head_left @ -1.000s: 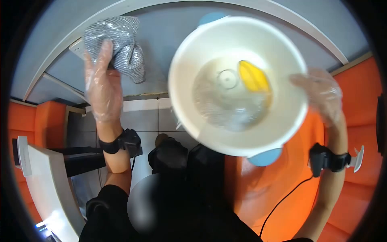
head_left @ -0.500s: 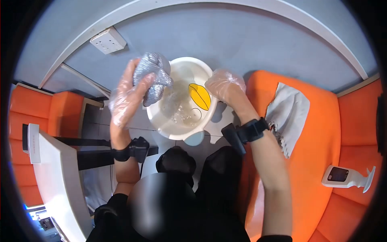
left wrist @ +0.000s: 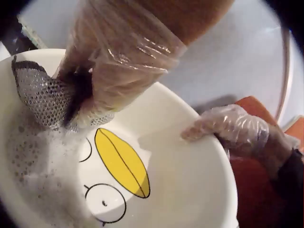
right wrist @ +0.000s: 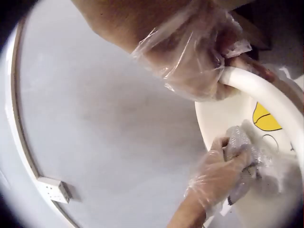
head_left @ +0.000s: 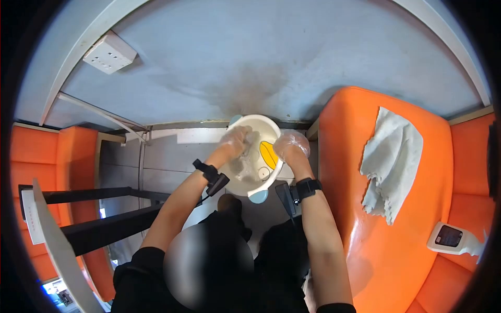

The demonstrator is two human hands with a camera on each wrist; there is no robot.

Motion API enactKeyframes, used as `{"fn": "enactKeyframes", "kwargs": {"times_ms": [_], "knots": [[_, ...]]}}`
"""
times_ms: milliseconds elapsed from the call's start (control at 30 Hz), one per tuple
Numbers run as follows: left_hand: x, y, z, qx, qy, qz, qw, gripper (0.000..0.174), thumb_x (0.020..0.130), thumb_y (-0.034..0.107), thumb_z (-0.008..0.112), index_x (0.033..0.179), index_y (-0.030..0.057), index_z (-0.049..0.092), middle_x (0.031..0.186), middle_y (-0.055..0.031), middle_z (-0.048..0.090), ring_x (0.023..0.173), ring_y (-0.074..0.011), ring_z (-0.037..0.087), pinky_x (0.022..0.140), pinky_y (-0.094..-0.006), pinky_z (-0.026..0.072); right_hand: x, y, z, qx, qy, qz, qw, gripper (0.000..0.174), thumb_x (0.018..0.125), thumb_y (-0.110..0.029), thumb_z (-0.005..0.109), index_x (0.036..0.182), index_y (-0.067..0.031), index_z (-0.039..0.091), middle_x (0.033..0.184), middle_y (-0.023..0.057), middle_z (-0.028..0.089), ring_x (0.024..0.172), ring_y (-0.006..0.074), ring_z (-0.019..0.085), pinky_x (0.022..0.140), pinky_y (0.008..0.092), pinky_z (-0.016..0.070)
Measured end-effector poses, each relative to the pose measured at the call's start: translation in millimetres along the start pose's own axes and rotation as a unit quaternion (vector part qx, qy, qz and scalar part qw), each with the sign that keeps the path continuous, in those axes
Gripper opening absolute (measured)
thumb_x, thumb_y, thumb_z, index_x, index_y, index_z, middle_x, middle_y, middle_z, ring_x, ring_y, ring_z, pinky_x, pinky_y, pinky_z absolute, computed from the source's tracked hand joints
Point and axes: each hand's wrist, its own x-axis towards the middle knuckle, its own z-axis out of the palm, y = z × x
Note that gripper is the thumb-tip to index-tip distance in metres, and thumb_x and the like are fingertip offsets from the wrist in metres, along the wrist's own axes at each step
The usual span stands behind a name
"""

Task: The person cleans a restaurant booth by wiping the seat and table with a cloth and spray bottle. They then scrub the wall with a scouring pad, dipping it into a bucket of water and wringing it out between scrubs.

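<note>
A white plastic basin (head_left: 239, 191) with pale blue handles stands low by the wall, tilted in the head view, with a yellow beak (left wrist: 122, 161) and round eyes printed on its bottom. Foamy water (left wrist: 40, 171) lies along one side of it. Inside the basin, my left hand (head_left: 234, 142), in a clear plastic glove, grips a silvery mesh cloth (left wrist: 45, 97) at the edge of the foam. My gloved right hand (head_left: 292, 146) holds the basin's rim, fingers curled over it with the thumb on the inside.
To the right is an orange bench (head_left: 344, 208) with a grey cloth (head_left: 392, 161) and a white handheld device (head_left: 454, 237) on it. A socket box (head_left: 109, 53) sits on the grey wall. Black table legs (head_left: 112, 228) stand at the left.
The basin has been lowered from close to my head to near the floor, my right hand at its rim. My left hand has carried the mesh cloth from beside the basin into it.
</note>
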Motion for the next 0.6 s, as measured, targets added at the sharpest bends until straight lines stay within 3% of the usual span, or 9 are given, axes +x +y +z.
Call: {"fn": "enactKeyframes", "kwargs": {"times_ms": [67, 100, 167, 200, 333, 400, 433, 533, 600], "knots": [[41.7, -56.8, 86.4, 0.193, -0.009, 0.087, 0.977, 0.059, 0.084, 0.029, 0.067, 0.137, 0.0140, 0.046, 0.128, -0.0167, 0.055, 0.124, -0.0340, 0.051, 0.102, -0.0402, 0.0430, 12.5, 7.9, 8.7, -0.010, -0.019, 0.008, 1.000, 0.028, 0.086, -0.025, 0.060, 0.105, -0.0102, 0.075, 0.109, 0.0138, 0.072, 0.100, 0.0307, 0.070, 0.082, 0.0384, 0.0561], [36.8, -51.3, 87.6, 0.193, -0.011, 0.088, 0.977, 0.059, 0.084, 0.029, 0.067, 0.137, 0.0140, 0.046, 0.128, -0.0167, 0.055, 0.124, -0.0340, 0.051, 0.102, -0.0402, 0.0430, 15.9, 11.2, 12.4, -0.003, -0.033, 0.025, 0.999, 0.029, 0.086, -0.026, 0.060, 0.105, -0.0104, 0.075, 0.110, 0.0126, 0.072, 0.100, 0.0290, 0.070, 0.082, 0.0385, 0.0562], [22.1, -26.6, 81.3, 0.076, 0.007, 0.169, 0.983, 0.039, 0.087, 0.011, 0.048, 0.125, 0.0039, 0.055, 0.117, -0.0221, 0.062, 0.114, -0.0338, 0.059, 0.098, -0.0383, 0.0461, 25.1, 20.4, 22.1, 0.004, -0.049, 0.044, 0.998, 0.029, 0.086, -0.026, 0.060, 0.105, -0.0107, 0.075, 0.111, 0.0114, 0.072, 0.101, 0.0274, 0.070, 0.081, 0.0386, 0.0562], [29.8, -30.5, 90.9, 0.141, -0.045, 0.130, 0.980, 0.038, 0.088, 0.010, 0.045, 0.124, 0.0035, 0.055, 0.113, -0.0214, 0.062, 0.112, -0.0327, 0.060, 0.098, -0.0371, 0.0463, 34.4, 26.9, 31.4, 0.012, -0.065, 0.051, 0.997, 0.029, 0.086, -0.028, 0.059, 0.105, -0.0110, 0.075, 0.112, 0.0108, 0.072, 0.101, 0.0268, 0.070, 0.081, 0.0388, 0.0561], [43.6, -40.4, 103.6, 0.140, -0.027, 0.213, 0.967, 0.038, 0.087, 0.010, 0.047, 0.124, 0.0045, 0.056, 0.110, -0.0200, 0.063, 0.106, -0.0320, 0.061, 0.096, -0.0367, 0.0478, 56.7, 54.3, 68.0, 0.024, -0.059, 0.052, 0.997, 0.031, 0.089, -0.030, 0.054, 0.104, -0.0109, 0.074, 0.113, 0.0121, 0.071, 0.102, 0.0280, 0.069, 0.083, 0.0404, 0.0552], [47.0, -48.5, 119.6, 0.326, 0.036, 0.257, 0.909, 0.037, 0.087, 0.010, 0.048, 0.122, 0.0049, 0.057, 0.109, -0.0178, 0.065, 0.104, -0.0307, 0.062, 0.094, -0.0378, 0.0484, 85.3, 107.0, 120.0, 0.089, -0.053, 0.014, 0.995, 0.036, 0.091, -0.035, 0.054, 0.107, -0.0073, 0.072, 0.114, 0.0150, 0.069, 0.105, 0.0314, 0.067, 0.086, 0.0408, 0.0526], [53.3, -28.7, 98.9, 0.183, -0.085, 0.183, 0.962, 0.034, 0.088, 0.013, 0.050, 0.120, 0.0049, 0.059, 0.111, -0.0189, 0.066, 0.106, -0.0324, 0.062, 0.093, -0.0396, 0.0490, 106.4, 132.3, 151.0, 0.154, -0.040, -0.035, 0.987, 0.043, 0.092, -0.040, 0.055, 0.110, -0.0038, 0.070, 0.116, 0.0179, 0.068, 0.108, 0.0349, 0.064, 0.089, 0.0412, 0.0499], [68.1, -56.3, 133.8, 0.024, 0.023, 0.262, 0.964, 0.030, 0.089, 0.016, 0.052, 0.115, 0.0050, 0.062, 0.111, -0.0207, 0.066, 0.103, -0.0353, 0.064, 0.091, -0.0416, 0.0499, 91.9, 124.8, 155.3, 0.055, -0.051, -0.040, 0.996, 0.038, 0.094, -0.036, 0.050, 0.111, -0.0076, 0.069, 0.121, 0.0154, 0.066, 0.112, 0.0297, 0.061, 0.093, 0.0370, 0.0483], [74.7, -58.8, 148.0, 0.029, -0.025, 0.247, 0.968, 0.036, 0.083, 0.012, 0.062, 0.118, 0.0065, 0.058, 0.117, -0.0228, 0.061, 0.106, -0.0394, 0.060, 0.091, -0.0462, 0.0493, 84.9, 117.0, 145.3, -0.035, -0.120, -0.044, 0.991, 0.037, 0.093, -0.035, 0.048, 0.110, -0.0094, 0.067, 0.123, 0.0135, 0.065, 0.112, 0.0251, 0.061, 0.094, 0.0339, 0.0477]]}}
